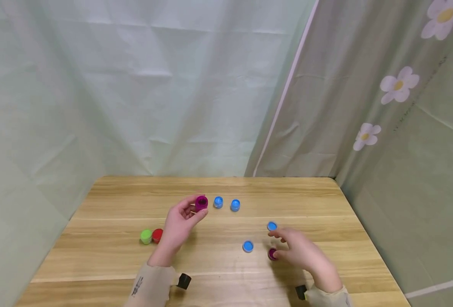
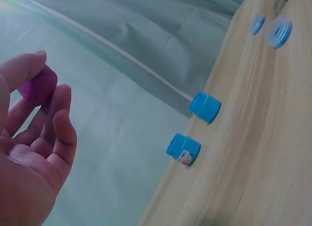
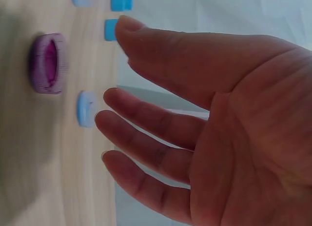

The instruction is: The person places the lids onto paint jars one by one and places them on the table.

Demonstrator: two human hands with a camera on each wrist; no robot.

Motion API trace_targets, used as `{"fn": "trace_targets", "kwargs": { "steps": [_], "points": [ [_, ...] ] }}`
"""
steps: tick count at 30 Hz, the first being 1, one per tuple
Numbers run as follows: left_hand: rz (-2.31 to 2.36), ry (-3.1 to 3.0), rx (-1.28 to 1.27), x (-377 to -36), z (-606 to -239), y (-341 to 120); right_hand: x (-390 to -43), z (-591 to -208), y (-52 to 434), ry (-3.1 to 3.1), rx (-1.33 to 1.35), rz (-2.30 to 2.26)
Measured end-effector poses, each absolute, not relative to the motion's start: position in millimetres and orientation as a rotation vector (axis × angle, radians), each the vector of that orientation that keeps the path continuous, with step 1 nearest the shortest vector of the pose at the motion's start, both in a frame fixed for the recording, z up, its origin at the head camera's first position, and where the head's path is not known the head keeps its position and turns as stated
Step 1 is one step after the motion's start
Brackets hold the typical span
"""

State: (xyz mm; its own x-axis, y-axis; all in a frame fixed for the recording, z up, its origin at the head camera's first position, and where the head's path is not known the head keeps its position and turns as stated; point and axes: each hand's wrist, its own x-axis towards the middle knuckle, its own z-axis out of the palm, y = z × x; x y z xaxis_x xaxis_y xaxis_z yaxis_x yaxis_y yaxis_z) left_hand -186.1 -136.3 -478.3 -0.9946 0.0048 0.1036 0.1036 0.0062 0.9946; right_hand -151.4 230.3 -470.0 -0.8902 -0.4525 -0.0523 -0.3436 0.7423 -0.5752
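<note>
Left hand (image 1: 180, 224): raised above the table (image 1: 115, 200), thumb and fingertips pinching a purple jar (image 1: 201, 203), its open mouth facing the head camera.
Right hand (image 1: 301, 251): loose, fingers straight and spread, holding nothing, low over the near right of the table.
Purple lid (image 1: 272, 254): on the table at the right hand's thumb, inside up; whether they touch, I cannot tell.
Blue lids: one (image 1: 272, 226) just beyond the right fingertips, one (image 1: 247, 246) left of the purple lid.
Blue jars: two, (image 1: 218, 202) and (image 1: 235, 205), side by side, right of the purple jar, far centre.
Green jar (image 1: 146, 236) and red jar (image 1: 157, 235): touching, left of the left wrist.
</note>
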Motion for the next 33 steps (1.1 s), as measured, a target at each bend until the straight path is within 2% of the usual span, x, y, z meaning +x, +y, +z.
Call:
{"fn": "trace_targets", "kwargs": {
  "steps": [13,33],
  "points": [
    [-2.246,-2.097,-0.263,-179.0,-485.5,-133.7,-142.1,-492.8,219.6,2.796,-0.638,-0.729],
    [-2.376,-1.934,-0.296,-178.3,-493.8,-130.0,-139.7,-501.6,214.2,2.908,-0.543,-0.656]
  ]
}}
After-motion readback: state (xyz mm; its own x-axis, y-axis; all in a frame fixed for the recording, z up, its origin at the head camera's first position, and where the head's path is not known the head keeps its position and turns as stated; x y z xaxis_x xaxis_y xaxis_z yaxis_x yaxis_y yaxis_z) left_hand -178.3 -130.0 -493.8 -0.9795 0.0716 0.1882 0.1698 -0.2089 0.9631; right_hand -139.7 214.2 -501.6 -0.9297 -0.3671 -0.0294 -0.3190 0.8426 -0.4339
